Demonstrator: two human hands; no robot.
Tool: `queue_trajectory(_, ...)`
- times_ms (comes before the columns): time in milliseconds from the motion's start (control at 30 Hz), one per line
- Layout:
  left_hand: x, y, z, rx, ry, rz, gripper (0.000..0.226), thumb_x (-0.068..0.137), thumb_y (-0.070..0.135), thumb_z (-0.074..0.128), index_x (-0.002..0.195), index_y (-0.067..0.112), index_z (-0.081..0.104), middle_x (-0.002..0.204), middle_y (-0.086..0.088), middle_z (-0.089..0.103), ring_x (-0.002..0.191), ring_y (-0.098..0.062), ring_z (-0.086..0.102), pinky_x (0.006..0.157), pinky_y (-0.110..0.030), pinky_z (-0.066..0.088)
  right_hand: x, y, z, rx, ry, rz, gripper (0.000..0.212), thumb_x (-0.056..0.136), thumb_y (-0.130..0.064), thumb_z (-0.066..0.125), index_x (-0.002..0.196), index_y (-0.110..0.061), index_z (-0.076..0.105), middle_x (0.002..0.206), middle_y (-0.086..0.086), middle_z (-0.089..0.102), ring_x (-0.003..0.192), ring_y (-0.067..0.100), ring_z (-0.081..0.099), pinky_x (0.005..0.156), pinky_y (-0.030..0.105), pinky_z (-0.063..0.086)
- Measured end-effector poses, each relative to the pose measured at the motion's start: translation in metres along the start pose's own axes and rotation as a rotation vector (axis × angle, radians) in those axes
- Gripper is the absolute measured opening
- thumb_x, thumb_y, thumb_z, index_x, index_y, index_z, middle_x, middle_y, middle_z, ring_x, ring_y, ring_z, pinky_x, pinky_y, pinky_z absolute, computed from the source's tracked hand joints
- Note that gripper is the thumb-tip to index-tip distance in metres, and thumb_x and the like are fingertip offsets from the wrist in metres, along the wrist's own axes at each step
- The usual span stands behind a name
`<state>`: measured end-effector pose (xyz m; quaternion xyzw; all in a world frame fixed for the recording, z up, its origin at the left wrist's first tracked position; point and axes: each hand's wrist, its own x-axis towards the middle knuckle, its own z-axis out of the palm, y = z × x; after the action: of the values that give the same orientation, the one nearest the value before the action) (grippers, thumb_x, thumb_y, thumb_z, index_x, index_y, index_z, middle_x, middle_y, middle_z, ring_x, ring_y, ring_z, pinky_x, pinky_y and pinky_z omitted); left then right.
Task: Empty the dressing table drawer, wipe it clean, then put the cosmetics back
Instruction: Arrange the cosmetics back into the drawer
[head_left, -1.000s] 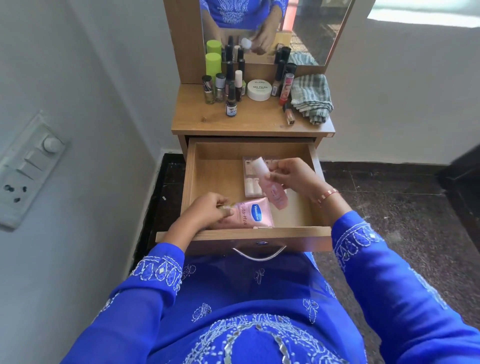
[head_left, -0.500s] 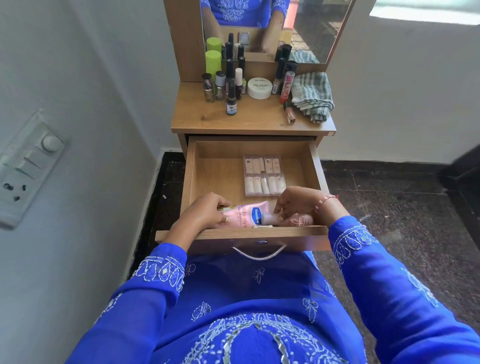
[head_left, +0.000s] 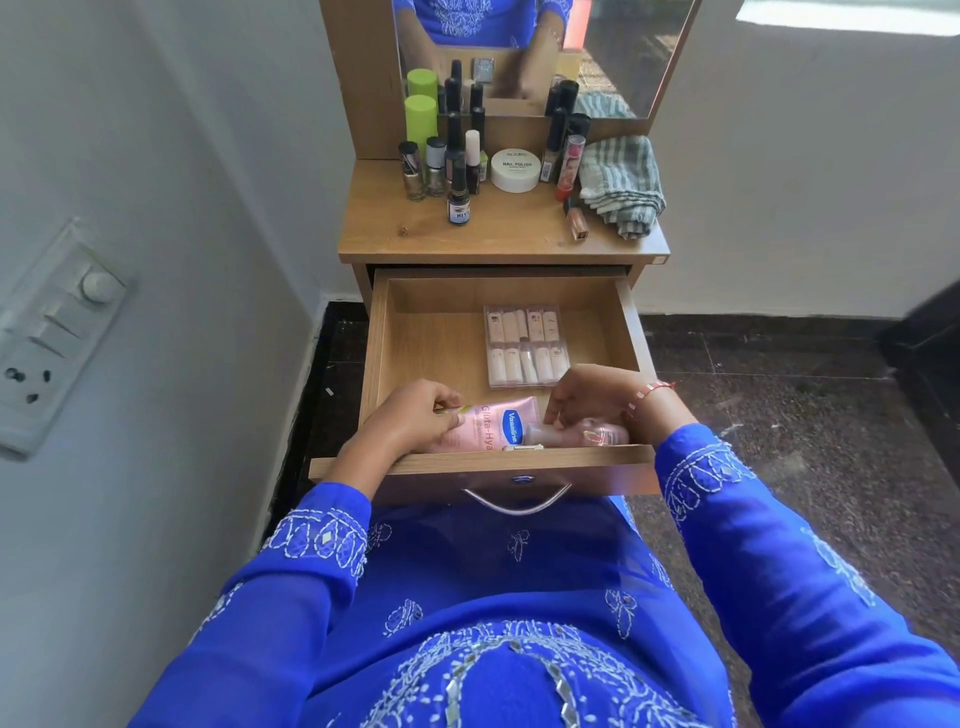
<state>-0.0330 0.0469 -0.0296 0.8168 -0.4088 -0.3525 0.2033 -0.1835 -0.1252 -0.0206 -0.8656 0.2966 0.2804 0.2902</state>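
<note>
I'm seeing both hands working in the drawer (head_left: 636, 332) — left hand (head_left: 410, 418) gripping the pink tube (head_left: 493, 428), right hand (head_left: 587, 397) curling over the small bottle (head_left: 576, 434).

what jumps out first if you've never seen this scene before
The open drawer in the middle, with both hands at its front edge: the left hand on a pink Vaseline tube, the right hand over a small pink bottle lying beside it. Behind them lies a clear nail kit. Up on the tabletop, nail polish bottles cluster left and a striped cloth sits right.
</note>
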Motion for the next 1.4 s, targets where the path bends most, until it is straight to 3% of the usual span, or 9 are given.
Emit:
queue_trajectory(167,-0.002,0.002,0.000,-0.074,0.027,0.001,0.033,0.090,0.022,0.057,0.122,0.017,0.058,0.117,0.000,0.060,0.108,-0.017,0.055,0.085,-0.038,0.053,-0.002,-0.004,0.003,-0.039,0.032,-0.011,0.024,0.087,-0.013,0.061,0.108,-0.004,0.067,0.112,0.015,0.067,0.104,0.030,0.062,0.094,0.036,0.049)
queue_trajectory(267,-0.001,0.001,0.000,-0.114,0.039,0.009,0.031,0.090,0.024,0.056,0.120,0.020,0.059,0.114,0.002,0.059,0.106,-0.015,0.055,0.071,-0.027,0.053,-0.004,-0.006,0.000,-0.012,0.028,0.012,0.026,0.088,-0.015,0.058,0.109,-0.003,0.066,0.112,0.016,0.066,0.106,0.031,0.062,0.090,0.034,0.049)
queue_trajectory(433,-0.002,0.003,-0.004,-0.341,0.092,0.055,0.023,0.088,0.018,0.059,0.110,0.018,0.065,0.111,0.000,0.065,0.108,-0.014,0.059,0.092,-0.031,0.049,-0.004,-0.018,-0.012,-0.087,0.148,-0.060,0.029,0.090,-0.017,0.055,0.113,-0.003,0.065,0.115,0.013,0.066,0.108,0.028,0.060,0.095,0.034,0.047)
queue_trajectory(567,0.000,0.013,-0.020,-0.416,0.196,0.132,0.021,0.089,0.016,0.057,0.108,0.017,0.066,0.108,0.002,0.065,0.102,-0.008,0.057,0.079,-0.012,0.043,-0.001,-0.035,-0.034,0.005,0.358,-0.146,0.022,0.087,-0.013,0.058,0.104,-0.003,0.070,0.107,0.012,0.069,0.101,0.025,0.063,0.091,0.033,0.049)
queue_trajectory(700,0.013,0.033,-0.049,-0.555,0.349,0.167,0.018,0.089,0.015,0.057,0.103,0.020,0.067,0.105,-0.001,0.068,0.102,-0.014,0.061,0.091,-0.026,0.047,0.003,-0.061,-0.067,0.172,0.601,-0.180,0.019,0.089,-0.015,0.056,0.095,-0.001,0.067,0.095,0.011,0.068,0.082,0.018,0.059,0.072,0.025,0.044)
queue_trajectory(867,0.031,0.059,-0.081,-0.701,0.450,0.149,0.022,0.093,0.014,0.051,0.111,0.012,0.064,0.098,0.000,0.066,0.095,-0.014,0.063,0.092,-0.031,0.050,0.021,-0.098,-0.112,0.337,0.885,-0.219,0.033,0.088,-0.012,0.055,0.121,-0.014,0.056,0.121,0.007,0.059,0.105,0.020,0.058,0.083,0.025,0.043)
queue_trajectory(1033,0.043,0.064,-0.095,-0.741,0.522,0.083,0.017,0.093,0.015,0.051,0.106,0.014,0.062,0.098,-0.006,0.066,0.100,-0.022,0.063,0.093,-0.035,0.050,0.038,-0.127,-0.139,0.204,0.890,-0.234,0.048,0.090,-0.007,0.051,0.136,-0.016,0.043,0.132,0.014,0.043,0.117,0.029,0.051,0.095,0.030,0.041)
queue_trajectory(1300,0.048,0.063,-0.103,-0.675,0.580,0.077,0.018,0.091,0.015,0.052,0.103,0.017,0.066,0.102,-0.005,0.068,0.101,-0.021,0.064,0.094,-0.037,0.050,0.050,-0.123,-0.136,0.175,0.942,-0.247,0.016,0.087,0.004,0.044,0.097,-0.003,0.054,0.100,0.017,0.063,0.092,0.028,0.058,0.069,0.026,0.035)
queue_trajectory(1400,0.050,0.066,-0.105,-0.563,0.624,0.107,0.024,0.091,0.015,0.052,0.112,0.014,0.064,0.106,0.000,0.064,0.100,-0.013,0.059,0.089,-0.024,0.045,0.047,-0.119,-0.131,0.328,0.954,-0.280,0.009,0.085,-0.002,0.054,0.094,-0.001,0.058,0.076,0.003,0.057,0.078,0.021,0.053,0.070,0.029,0.040)
